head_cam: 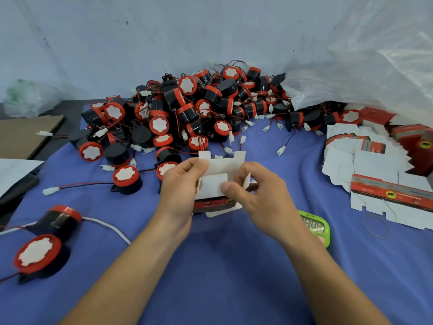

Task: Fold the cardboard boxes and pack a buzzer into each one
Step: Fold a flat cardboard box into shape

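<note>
**Q:** What lies nearest you?
**A:** Your forearms, crossing the blue cloth point(222, 277). At near left, two loose buzzers point(37, 253) lie on their sides with their wires trailing.

**Q:** And the hands?
**A:** Just beyond. Your left hand point(180, 186) pinches the left edge of a half-formed box point(218, 186), which is held off the cloth. Your right hand point(260, 195) grips the box's right side, thumb pressed on a white flap. Both hands are closed on the card, and neither is free. A green timer point(316, 227) lies beside your right wrist.

**Q:** Which step is this?
**A:** Folding, by my reading: the white flaps stand open and no buzzer is inside. The next move calls for tucking the flaps so that one end closes, then freeing one hand.

**Q:** Where should it reach?
**A:** Farther back, the heap of buzzers point(187, 109) sits just behind the box. The flat boxes point(375, 165) are stacked at far right, under a clear plastic bag point(363, 66). The wires are tangled, so expect neighbours to lift with whichever buzzer you take.
</note>
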Motion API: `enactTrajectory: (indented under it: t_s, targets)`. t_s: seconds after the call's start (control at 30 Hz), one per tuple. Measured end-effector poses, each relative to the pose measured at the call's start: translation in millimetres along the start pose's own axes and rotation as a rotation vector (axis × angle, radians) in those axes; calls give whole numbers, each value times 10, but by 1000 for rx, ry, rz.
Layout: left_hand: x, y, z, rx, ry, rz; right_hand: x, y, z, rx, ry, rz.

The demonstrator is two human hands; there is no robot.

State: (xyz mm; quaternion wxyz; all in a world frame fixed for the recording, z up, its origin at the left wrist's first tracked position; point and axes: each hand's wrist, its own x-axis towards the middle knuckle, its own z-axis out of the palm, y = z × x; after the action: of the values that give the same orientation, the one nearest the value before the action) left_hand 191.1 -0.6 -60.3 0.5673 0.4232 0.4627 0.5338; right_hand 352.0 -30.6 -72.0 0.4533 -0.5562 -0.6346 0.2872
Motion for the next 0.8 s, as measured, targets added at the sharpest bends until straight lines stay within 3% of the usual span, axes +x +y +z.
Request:
enactTrajectory:
  t_s: [0.17, 0.33, 0.53, 0.67, 0.8]
  targets:
    - [32, 8, -96, 47, -307, -17, 78, 65, -7, -17, -90, -23]
    - [109, 1, -105, 95, -165, 45, 82, 149, -197, 166, -267, -13]
    - [74, -109, -97, 232, -77, 293, 106, 152, -154, 199, -138, -23]
    - [-10, -72, -96, 260, -291, 291, 109, 158, -165, 121, -127, -34]
    - [-20, -175, 3, 418, -392, 323, 100, 138, -252, 16, 51, -170]
